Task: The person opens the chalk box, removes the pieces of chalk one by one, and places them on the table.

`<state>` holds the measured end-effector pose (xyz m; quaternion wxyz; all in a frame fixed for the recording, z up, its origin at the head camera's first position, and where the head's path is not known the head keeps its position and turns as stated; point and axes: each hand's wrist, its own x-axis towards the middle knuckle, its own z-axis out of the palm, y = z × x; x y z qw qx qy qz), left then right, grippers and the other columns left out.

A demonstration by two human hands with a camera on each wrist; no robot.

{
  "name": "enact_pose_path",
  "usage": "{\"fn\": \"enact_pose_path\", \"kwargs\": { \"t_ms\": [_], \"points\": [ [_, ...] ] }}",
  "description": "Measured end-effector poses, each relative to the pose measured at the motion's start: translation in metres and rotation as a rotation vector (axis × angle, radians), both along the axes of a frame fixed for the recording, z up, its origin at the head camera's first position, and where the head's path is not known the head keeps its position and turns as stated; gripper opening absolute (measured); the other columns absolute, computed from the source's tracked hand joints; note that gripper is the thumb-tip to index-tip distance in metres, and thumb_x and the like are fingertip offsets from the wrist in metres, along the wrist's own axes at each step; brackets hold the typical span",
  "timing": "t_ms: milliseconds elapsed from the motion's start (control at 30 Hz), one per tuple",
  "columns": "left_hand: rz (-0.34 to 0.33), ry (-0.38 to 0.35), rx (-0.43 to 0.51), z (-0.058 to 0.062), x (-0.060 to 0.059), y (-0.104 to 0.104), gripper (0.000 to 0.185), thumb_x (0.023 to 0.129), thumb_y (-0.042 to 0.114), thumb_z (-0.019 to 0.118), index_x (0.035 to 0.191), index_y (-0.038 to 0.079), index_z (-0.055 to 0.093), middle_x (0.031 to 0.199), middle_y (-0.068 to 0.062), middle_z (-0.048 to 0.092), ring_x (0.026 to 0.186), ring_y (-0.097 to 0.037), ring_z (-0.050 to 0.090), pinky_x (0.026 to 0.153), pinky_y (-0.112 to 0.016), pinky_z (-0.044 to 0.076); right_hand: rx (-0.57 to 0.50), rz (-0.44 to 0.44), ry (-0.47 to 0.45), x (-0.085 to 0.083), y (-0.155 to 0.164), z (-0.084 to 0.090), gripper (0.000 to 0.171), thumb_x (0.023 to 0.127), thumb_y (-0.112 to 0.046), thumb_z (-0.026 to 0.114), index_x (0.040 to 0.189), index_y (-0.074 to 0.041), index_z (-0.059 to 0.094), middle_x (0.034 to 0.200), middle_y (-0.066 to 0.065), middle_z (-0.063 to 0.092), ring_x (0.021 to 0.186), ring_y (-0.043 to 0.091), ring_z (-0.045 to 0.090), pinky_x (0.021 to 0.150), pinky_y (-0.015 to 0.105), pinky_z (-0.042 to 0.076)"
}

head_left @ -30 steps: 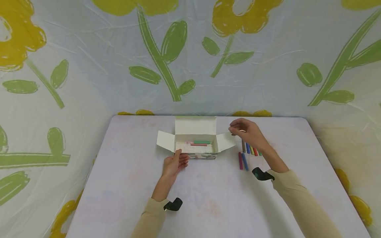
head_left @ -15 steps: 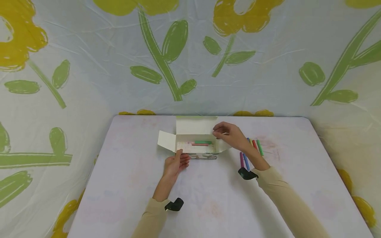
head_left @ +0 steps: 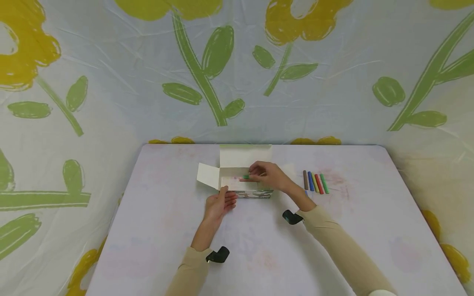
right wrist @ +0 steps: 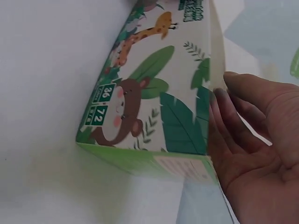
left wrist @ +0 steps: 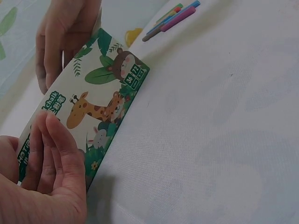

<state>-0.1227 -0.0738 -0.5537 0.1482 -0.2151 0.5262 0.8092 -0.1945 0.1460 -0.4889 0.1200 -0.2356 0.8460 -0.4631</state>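
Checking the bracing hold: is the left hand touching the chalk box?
Touching. In the left wrist view the left hand lays its fingers flat on the printed front of the chalk box; the head view agrees.

The right hand (head_left: 268,177) covers the right end of the chalk box (head_left: 244,187), hiding the chalk inside there (head_left: 246,177) and whatever its fingertips pinch. Small print on the box front is unreadable. The left wrist view crops the left hand (left wrist: 39,182).
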Motion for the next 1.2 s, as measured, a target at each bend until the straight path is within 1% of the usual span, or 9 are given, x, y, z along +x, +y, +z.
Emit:
{"fn": "enact_pose_path", "kwargs": {
  "t_ms": [133, 233, 433, 533, 633, 733, 900, 1100, 1200],
  "points": [
    [-0.004, 0.0, 0.001, 0.0, 0.0, 0.0, 0.04, 0.106, 0.029, 0.058, 0.096, -0.007, 0.071, 0.083, -0.007, 0.074, 0.071, -0.01, 0.068, 0.067, -0.022, 0.059, 0.032, 0.061, 0.018, -0.001, -0.007, -0.006, 0.021, 0.097, -0.004, 0.07, 0.113, 0.009, 0.066, 0.1, 0.015, 0.072, 0.095, 0.029, 0.07, 0.087, 0.043, 0.058],
    [-0.002, 0.005, -0.001, -0.001, 0.0, -0.001, 0.04, 0.106, 0.029, 0.058, 0.096, -0.007, 0.071, 0.083, -0.008, 0.074, 0.071, -0.011, 0.068, 0.067, -0.022, 0.059, 0.062, 0.141, 0.009, -0.002, -0.012, -0.007, 0.019, 0.098, -0.002, 0.068, 0.112, 0.01, 0.066, 0.103, 0.018, 0.072, 0.095, 0.029, 0.069, 0.085, 0.041, 0.058],
    [0.003, 0.001, -0.006, 0.0, 0.001, 0.0, 0.039, 0.106, 0.028, 0.058, 0.095, -0.007, 0.072, 0.083, -0.008, 0.075, 0.071, -0.011, 0.069, 0.067, -0.023, 0.06, 0.249, 0.281, 0.004, -0.008, -0.022, -0.012, 0.017, 0.1, -0.005, 0.066, 0.111, 0.007, 0.071, 0.103, 0.015, 0.072, 0.088, 0.017, 0.064, 0.08, 0.03, 0.056],
    [0.006, 0.005, -0.01, 0.001, 0.001, 0.0, 0.04, 0.106, 0.028, 0.058, 0.097, -0.008, 0.071, 0.083, -0.008, 0.074, 0.071, -0.01, 0.069, 0.067, -0.022, 0.059, 0.307, 0.335, -0.028, -0.012, -0.026, -0.01, 0.018, 0.102, -0.007, 0.064, 0.109, 0.006, 0.073, 0.099, 0.012, 0.073, 0.084, 0.015, 0.063, 0.077, 0.03, 0.055],
    [0.01, 0.018, -0.006, 0.002, 0.001, 0.001, 0.04, 0.107, 0.027, 0.057, 0.098, -0.01, 0.07, 0.082, -0.008, 0.074, 0.071, -0.01, 0.068, 0.067, -0.022, 0.059, 0.346, 0.351, -0.116, -0.016, -0.028, -0.008, 0.019, 0.103, -0.007, 0.061, 0.111, 0.004, 0.074, 0.103, 0.012, 0.073, 0.088, 0.016, 0.066, 0.081, 0.031, 0.056],
    [0.009, 0.03, 0.0, 0.001, 0.001, 0.002, 0.041, 0.107, 0.027, 0.057, 0.099, -0.011, 0.07, 0.081, -0.007, 0.074, 0.07, -0.01, 0.068, 0.068, -0.022, 0.059, 0.375, 0.358, -0.175, -0.019, -0.03, -0.007, 0.019, 0.103, -0.005, 0.06, 0.112, 0.004, 0.074, 0.111, 0.014, 0.073, 0.098, 0.021, 0.069, 0.088, 0.033, 0.057],
    [0.005, 0.043, 0.002, 0.0, 0.002, 0.003, 0.042, 0.106, 0.027, 0.058, 0.101, -0.013, 0.069, 0.083, -0.008, 0.074, 0.07, -0.009, 0.068, 0.068, -0.022, 0.059, 0.416, 0.4, -0.177, -0.021, -0.032, -0.005, 0.018, 0.102, -0.003, 0.061, 0.11, 0.004, 0.076, 0.112, 0.015, 0.074, 0.107, 0.026, 0.07, 0.093, 0.034, 0.057],
    [0.026, 0.047, 0.003, 0.0, 0.002, 0.003, 0.042, 0.106, 0.025, 0.057, 0.099, -0.014, 0.069, 0.083, -0.011, 0.074, 0.07, -0.01, 0.068, 0.067, -0.021, 0.058, 0.459, 0.407, -0.22, -0.022, -0.035, -0.004, 0.021, 0.103, -0.007, 0.061, 0.117, 0.003, 0.074, 0.12, 0.015, 0.072, 0.116, 0.028, 0.067, 0.099, 0.036, 0.055],
    [0.037, 0.045, 0.009, 0.001, 0.002, 0.003, 0.041, 0.107, 0.024, 0.056, 0.099, -0.015, 0.069, 0.084, -0.012, 0.074, 0.069, -0.01, 0.068, 0.066, -0.021, 0.058, 0.475, 0.402, -0.241, -0.023, -0.035, -0.004, 0.022, 0.103, -0.008, 0.061, 0.117, 0.002, 0.074, 0.116, 0.011, 0.074, 0.108, 0.022, 0.068, 0.096, 0.033, 0.055]
  ]
}}
